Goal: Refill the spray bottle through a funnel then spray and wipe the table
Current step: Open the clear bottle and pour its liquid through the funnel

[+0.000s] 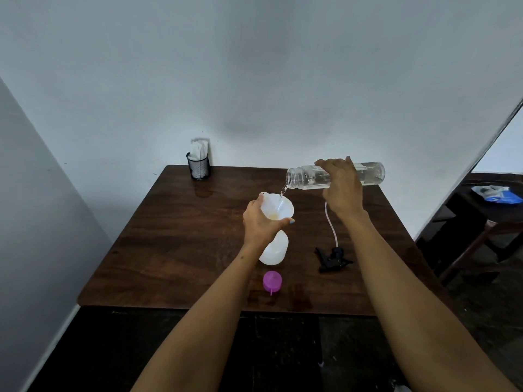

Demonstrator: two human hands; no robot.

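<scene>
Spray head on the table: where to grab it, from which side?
Grip the spray head by its black body from above. It lies on its side on the table, tube trailing away toward the right hand, so avoid the thin tube and trigger.

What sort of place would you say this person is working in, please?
Probably a simple eatery or a plain room at home: a dark wooden table in a bare white corner, a mesh holder of napkins on it, and more dark furniture at right.

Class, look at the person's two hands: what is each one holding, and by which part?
Left hand grips the white funnel at its rim, seated in the white spray bottle. Right hand holds the clear water bottle around its middle, tipped to pour.
</scene>
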